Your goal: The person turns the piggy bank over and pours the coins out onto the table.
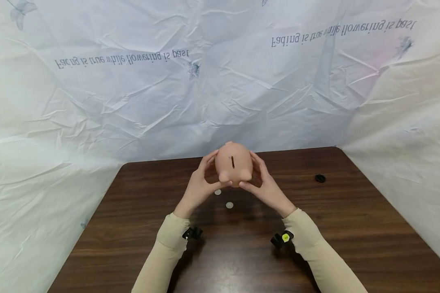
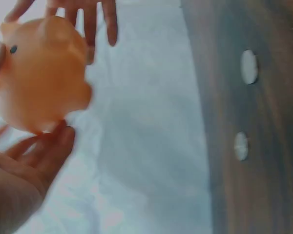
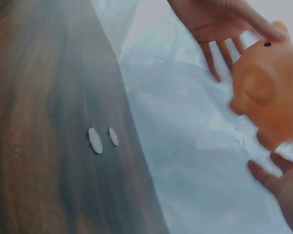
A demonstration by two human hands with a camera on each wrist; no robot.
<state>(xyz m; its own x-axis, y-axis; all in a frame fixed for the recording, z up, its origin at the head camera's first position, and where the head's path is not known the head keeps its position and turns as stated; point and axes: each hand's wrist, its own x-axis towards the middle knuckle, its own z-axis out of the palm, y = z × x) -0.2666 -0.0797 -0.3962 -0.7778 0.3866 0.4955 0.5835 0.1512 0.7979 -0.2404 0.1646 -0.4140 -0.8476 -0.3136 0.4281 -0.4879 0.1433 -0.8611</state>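
Note:
A pink-orange piggy bank point(image 1: 234, 162) with a dark coin slot facing up is held above the table between both hands. My left hand point(image 1: 199, 185) grips its left side, thumb near the front and fingers around the far side. On the opposite side my right hand point(image 1: 267, 186) holds it in the same way. In the left wrist view the piggy bank point(image 2: 44, 78) shows one black eye; two eyes show in the right wrist view. Below, on the table, lie two silver coins, one point(image 1: 218, 192) by the left thumb and another point(image 1: 229, 205) closer to me.
The dark wooden table point(image 1: 132, 228) has rounded far corners. A small black round piece point(image 1: 320, 178) lies toward its far right. White printed sheeting point(image 1: 168, 106) hangs behind the table and along both sides. A small black device point(image 1: 192, 233) is on the left wrist, another point(image 1: 281, 239) on the right.

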